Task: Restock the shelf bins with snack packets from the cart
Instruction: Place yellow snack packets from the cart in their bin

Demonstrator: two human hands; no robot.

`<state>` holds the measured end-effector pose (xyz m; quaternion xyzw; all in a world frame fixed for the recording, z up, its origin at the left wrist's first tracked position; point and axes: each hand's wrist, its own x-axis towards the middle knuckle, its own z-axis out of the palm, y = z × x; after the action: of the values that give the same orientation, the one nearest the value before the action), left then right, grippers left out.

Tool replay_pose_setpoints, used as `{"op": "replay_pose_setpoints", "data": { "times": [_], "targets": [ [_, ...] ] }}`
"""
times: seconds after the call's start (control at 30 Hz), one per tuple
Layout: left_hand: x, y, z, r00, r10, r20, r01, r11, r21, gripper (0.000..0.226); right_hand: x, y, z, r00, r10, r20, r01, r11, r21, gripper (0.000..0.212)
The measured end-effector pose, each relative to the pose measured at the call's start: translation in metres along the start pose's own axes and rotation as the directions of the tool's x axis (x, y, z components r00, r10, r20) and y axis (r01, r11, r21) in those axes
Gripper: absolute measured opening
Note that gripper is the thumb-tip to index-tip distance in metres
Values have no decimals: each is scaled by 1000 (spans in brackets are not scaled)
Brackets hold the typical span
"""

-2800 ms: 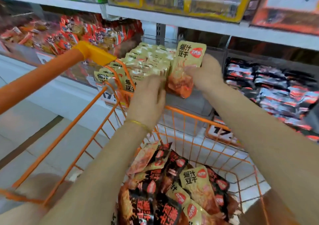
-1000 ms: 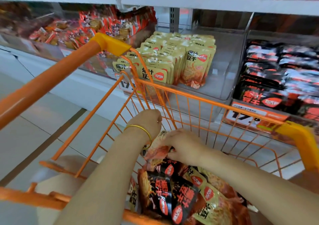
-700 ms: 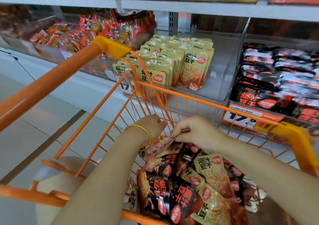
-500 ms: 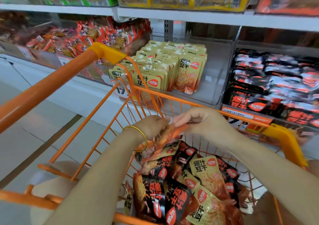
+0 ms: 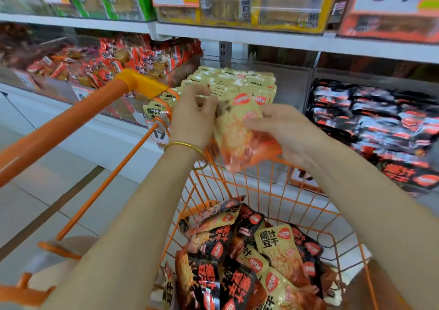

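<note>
- Two hands meet on one beige packet (image 5: 237,138), which I see held above the cart's front rim and just in front of the middle shelf bin.
- Far left, the cart handle (image 5: 71,124) is a smooth orange tube ending in a yellow plastic corner cap (image 5: 140,85). It cuts diagonally across a bin of crinkly red packets (image 5: 114,58).
- The left hand (image 5: 192,119) wears a thin gold bangle (image 5: 184,145) at the wrist. Its fingers (image 5: 205,98) are curled in tight at the packet's top left corner, pinching it as far as I can tell through the blur.
- The packet itself is a flat, glossy pouch, beige at the top with a round red logo and orange-red lower down. It is tilted, and its bottom end is smeared.
- Directly behind it is a clear plastic bin (image 5: 292,88) with matching beige pouches (image 5: 237,79) standing upright in tight rows.
- Below, the orange wire cart (image 5: 261,188) carries a loose heap of packets (image 5: 249,262), beige and black-and-red, well beneath both hands.
- The right hand (image 5: 287,131) grips the packet's right side, its fingers (image 5: 256,122) wrapped across the front face.
- Far right, another bin is stacked with shiny black packets (image 5: 380,119) printed in red.
</note>
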<state>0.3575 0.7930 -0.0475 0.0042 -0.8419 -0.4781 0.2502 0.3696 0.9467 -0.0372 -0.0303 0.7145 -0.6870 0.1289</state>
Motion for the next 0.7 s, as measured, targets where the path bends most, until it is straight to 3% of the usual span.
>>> {"op": "replay_pose_setpoints", "data": {
  "times": [0.07,0.17,0.3,0.4,0.57,0.63,0.7],
  "targets": [
    [2,-9,8,985,141,-96,-128,983,132,27,29,-2,1,958,-96,-272,93,995,-26,14],
    [-8,-34,22,948,314,55,-308,860,407,41,72,1,4,823,-161,-545,63,979,-195,18],
    [-23,-57,34,909,347,231,-417,757,502,45,108,17,8,796,-78,-600,-23,987,-159,15],
    [-27,-63,38,905,343,251,-425,751,505,45,126,38,7,774,-26,-633,-73,989,-129,34],
    [-29,-63,42,913,338,231,-409,762,502,43,146,54,-7,753,-20,-658,-347,837,-423,46],
    [-28,-63,43,915,338,222,-404,767,498,43,151,53,-7,760,-35,-650,-332,838,-433,51],
    [-29,-63,44,916,340,212,-401,773,492,44,150,57,-6,750,-57,-659,-270,883,-383,43]
  ]
}}
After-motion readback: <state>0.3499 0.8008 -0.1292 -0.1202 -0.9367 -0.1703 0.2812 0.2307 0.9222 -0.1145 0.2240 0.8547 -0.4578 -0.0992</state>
